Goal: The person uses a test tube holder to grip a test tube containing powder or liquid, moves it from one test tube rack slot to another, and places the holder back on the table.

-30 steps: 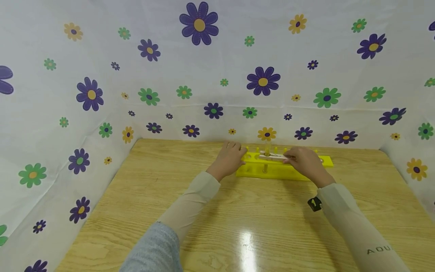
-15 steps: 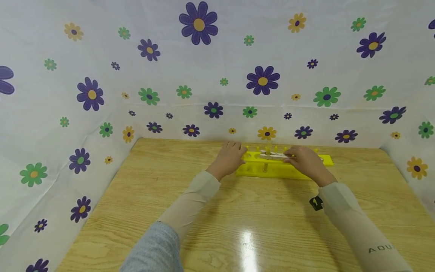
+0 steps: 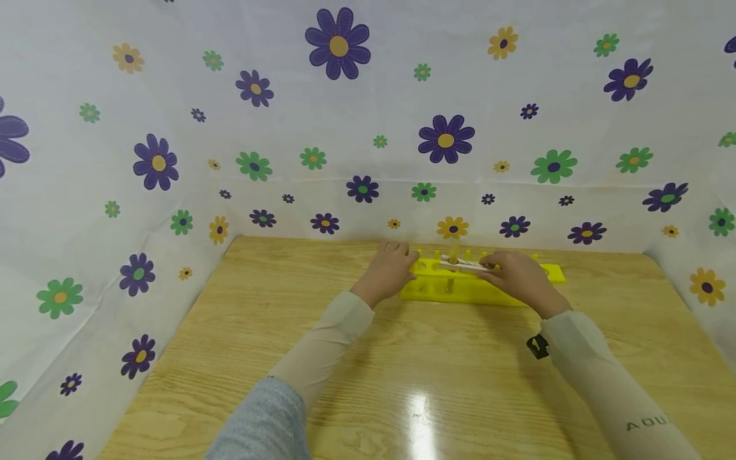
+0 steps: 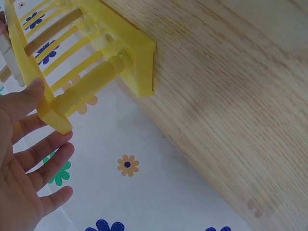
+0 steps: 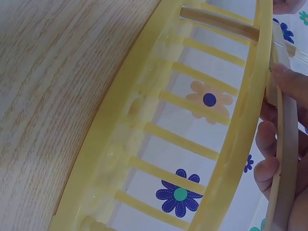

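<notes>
No clear change over one second: tube (image 3: 454, 248) still upright in rack (image 3: 477, 295). Left hand (image 3: 386, 271): fingers gripping rack's end. Right hand (image 3: 520, 278): fingers pinching clamp (image 3: 468, 266) at tube. Judged: still clamping.

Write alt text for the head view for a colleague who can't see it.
A person's right grip holds a pale clamp, its end at a tube standing in a yellow rack. The left grip holds the rack's left end. The rack stands on a wooden table before a flower-patterned white backdrop.
</notes>
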